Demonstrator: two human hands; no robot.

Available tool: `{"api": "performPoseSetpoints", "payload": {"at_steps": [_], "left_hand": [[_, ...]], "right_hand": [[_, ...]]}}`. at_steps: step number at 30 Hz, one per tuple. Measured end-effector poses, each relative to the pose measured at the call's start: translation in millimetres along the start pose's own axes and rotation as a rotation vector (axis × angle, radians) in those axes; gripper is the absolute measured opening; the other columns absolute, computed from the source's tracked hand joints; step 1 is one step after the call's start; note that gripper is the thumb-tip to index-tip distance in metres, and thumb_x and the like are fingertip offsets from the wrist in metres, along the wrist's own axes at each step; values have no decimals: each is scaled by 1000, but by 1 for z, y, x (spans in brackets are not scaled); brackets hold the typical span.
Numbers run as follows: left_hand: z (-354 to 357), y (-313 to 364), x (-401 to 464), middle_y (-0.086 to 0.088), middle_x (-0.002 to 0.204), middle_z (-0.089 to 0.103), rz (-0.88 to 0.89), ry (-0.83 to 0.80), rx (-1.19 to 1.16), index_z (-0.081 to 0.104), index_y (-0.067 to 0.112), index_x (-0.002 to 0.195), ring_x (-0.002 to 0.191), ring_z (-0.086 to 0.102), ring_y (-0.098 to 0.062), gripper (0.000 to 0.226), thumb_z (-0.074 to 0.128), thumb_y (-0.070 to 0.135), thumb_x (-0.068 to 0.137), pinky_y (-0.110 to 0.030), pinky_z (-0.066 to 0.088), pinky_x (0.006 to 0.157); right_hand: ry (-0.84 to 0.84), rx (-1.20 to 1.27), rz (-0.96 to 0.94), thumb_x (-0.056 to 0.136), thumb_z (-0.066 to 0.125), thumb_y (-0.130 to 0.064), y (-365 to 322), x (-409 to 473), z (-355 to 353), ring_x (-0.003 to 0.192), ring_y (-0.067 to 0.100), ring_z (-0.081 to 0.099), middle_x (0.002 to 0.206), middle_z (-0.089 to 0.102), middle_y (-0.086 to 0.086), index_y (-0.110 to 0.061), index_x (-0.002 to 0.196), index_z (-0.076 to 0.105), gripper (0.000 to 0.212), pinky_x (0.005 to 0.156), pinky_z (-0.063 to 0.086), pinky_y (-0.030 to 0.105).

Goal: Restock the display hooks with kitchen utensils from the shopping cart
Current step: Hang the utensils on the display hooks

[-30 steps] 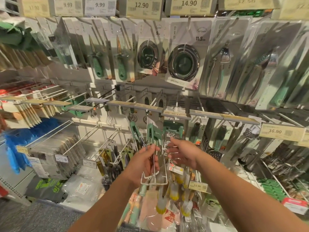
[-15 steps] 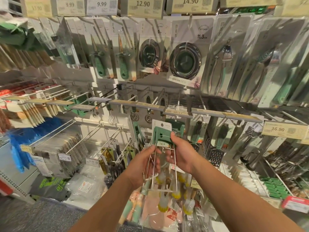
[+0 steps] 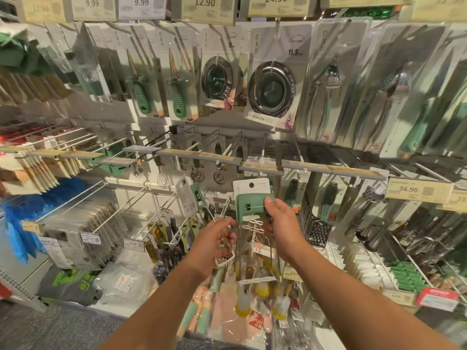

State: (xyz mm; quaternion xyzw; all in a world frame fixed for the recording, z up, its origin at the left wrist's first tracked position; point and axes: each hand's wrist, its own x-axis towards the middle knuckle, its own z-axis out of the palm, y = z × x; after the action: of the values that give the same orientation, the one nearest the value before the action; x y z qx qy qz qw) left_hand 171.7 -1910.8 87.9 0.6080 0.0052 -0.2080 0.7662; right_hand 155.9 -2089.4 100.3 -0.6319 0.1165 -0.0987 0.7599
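Below the 14.90 price tag (image 3: pixel 276 3), the right hand (image 3: pixel 280 224) gripped a green-handled utensil (image 3: pixel 250 203); the left hand (image 3: pixel 214 239) clasped another utensil's wires (image 3: pixel 223 238).

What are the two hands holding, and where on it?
The right hand grips a wire utensil's green handle. The left hand pinches thin metal wires of another utensil, near their lower end.

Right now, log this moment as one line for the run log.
phase: hanging | right hand: grips green-handled utensil, raised toward hook row | left hand: holds wire utensils | card hole: not yet hooked
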Motion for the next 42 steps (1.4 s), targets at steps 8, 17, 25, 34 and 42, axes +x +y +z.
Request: {"api": "performPoseSetpoints", "payload": {"at_steps": [8,17,25,34,42], "left_hand": [[-2,-8,3,-1,67,56,-17,90,26,73,10,96,55,45,-13,3,72,13,95,-27,40,59],[-1,0,2,3,63,54,25,36,74,72,13,86,53,44,-9,26,65,35,99,-25,38,60],[4,5,-1,4,61,56,45,9,172,71,13,86,52,47,-9,31,60,37,102,-21,41,59],[-1,1,0,2,61,55,53,-1,171,73,10,93,54,47,-9,31,63,40,97,-24,42,60],[9,-6,-2,2,52,52,51,-96,19,69,10,94,51,46,-11,36,71,40,74,-33,39,65]], "right_hand": [[128,-139,-103,105,52,-47,8,14,-8,61,10,42,85,58,5,-9,108,65,40,60,33,28],[210,-404,-104,101,60,-46,0,36,0,95,27,67,98,72,8,-14,98,66,33,84,53,42],[310,-652,181,95,63,-57,-11,79,2,75,30,63,84,66,14,-2,82,61,57,67,49,38],[114,-696,409,95,69,-48,8,58,-25,64,22,62,75,69,8,-3,98,64,46,63,48,32],[-180,-259,446,104,49,-54,-9,28,6,107,24,68,115,73,6,-14,119,65,45,84,54,39]]}}
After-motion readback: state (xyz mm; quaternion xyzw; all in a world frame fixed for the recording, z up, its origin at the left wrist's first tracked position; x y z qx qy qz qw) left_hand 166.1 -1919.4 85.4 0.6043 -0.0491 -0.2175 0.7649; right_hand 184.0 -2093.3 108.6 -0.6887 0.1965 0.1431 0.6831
